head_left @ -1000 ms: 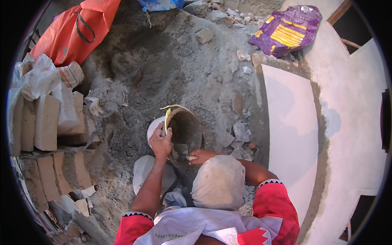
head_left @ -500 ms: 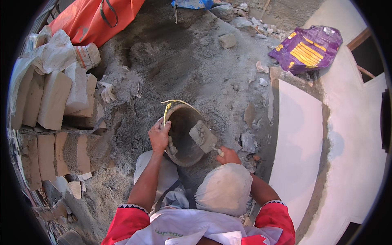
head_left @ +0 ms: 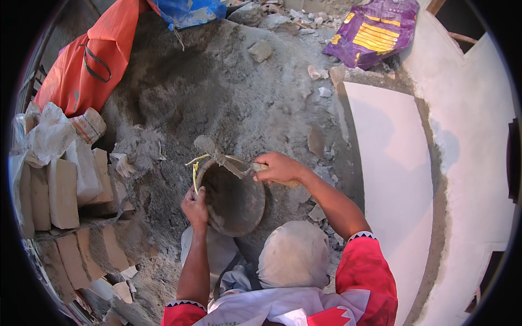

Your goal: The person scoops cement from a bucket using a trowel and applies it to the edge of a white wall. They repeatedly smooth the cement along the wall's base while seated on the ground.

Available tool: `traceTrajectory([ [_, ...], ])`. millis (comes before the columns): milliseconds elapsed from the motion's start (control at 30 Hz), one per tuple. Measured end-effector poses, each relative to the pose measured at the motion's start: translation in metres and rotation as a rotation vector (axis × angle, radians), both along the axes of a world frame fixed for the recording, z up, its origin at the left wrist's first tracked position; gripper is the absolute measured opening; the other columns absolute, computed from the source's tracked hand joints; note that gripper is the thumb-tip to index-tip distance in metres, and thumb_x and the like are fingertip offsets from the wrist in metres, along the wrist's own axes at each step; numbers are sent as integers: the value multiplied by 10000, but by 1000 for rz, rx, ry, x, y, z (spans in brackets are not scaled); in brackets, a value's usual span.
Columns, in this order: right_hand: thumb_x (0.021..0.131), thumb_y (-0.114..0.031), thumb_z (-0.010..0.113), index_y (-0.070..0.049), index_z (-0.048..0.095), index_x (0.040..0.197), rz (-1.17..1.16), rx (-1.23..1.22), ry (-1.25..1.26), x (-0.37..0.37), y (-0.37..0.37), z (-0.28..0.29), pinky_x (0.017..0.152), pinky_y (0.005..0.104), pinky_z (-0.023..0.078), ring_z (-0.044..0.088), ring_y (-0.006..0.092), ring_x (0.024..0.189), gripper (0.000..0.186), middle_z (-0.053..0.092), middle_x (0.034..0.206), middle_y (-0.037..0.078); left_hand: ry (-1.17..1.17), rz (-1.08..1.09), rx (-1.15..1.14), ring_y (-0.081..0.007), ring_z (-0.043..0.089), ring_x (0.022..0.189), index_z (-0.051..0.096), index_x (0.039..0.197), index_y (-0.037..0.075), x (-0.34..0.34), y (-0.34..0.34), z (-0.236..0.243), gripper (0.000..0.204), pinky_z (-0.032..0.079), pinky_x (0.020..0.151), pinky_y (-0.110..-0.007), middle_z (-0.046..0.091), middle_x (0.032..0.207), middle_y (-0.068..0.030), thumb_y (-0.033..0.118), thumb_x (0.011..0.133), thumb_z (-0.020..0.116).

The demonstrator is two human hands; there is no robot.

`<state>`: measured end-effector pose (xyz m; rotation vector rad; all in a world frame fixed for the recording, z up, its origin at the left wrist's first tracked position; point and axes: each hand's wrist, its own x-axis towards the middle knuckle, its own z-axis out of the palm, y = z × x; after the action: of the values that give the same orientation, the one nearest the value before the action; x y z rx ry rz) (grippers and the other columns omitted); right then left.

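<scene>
A round, dark bucket point(head_left: 251, 216) with a worn rim tilts in front of my knees. My left hand point(head_left: 194, 207) is closed on its left rim, beside a yellow strap point(head_left: 196, 173) tied there as a handle. My right hand point(head_left: 278, 167) grips the handle of a trowel point(head_left: 232, 167), whose blade reaches left across the bucket's far rim. A lump of grey wet mortar point(head_left: 205, 144) sits at the blade's far end, just past the rim. The inside of the bucket is dark, and little of its contents can be made out.
Stacked pale blocks point(head_left: 64, 193) stand at the left. An orange sack point(head_left: 89, 70) and a blue sheet point(head_left: 190, 12) lie at the far left. Rubble and a purple bag point(head_left: 375, 32) are at the far right. A long white panel point(head_left: 391, 163) runs along the right side.
My right hand has lifted the trowel out of the bucket and swung it forward and left over the far rim. The left hand still holds the rim. The whole view has shifted.
</scene>
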<state>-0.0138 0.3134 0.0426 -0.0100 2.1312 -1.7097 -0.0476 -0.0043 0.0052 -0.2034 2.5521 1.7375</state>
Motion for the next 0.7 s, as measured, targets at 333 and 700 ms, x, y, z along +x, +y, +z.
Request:
traceTrajectory([
  [333, 867, -157, 626, -19, 585, 914, -1251, -176, -213, 106, 67, -184, 484, 325, 474, 567, 181, 500, 151, 588, 672, 74, 89, -32, 58, -18, 390, 640, 687, 1136, -57, -10, 15, 6, 266, 337, 581, -213, 484, 709, 86, 111, 933, 652],
  [700, 887, -251, 646, -27, 579, 1126, -176, 385, -94, 137, -48, -80, 756, 490, 525, 687, 394, 885, 334, 677, 913, 240, 56, -23, 26, -63, 539, 756, 681, 1033, -95, 8, 25, -3, 255, 461, 694, -257, 694, 914, -42, 96, 866, 709],
])
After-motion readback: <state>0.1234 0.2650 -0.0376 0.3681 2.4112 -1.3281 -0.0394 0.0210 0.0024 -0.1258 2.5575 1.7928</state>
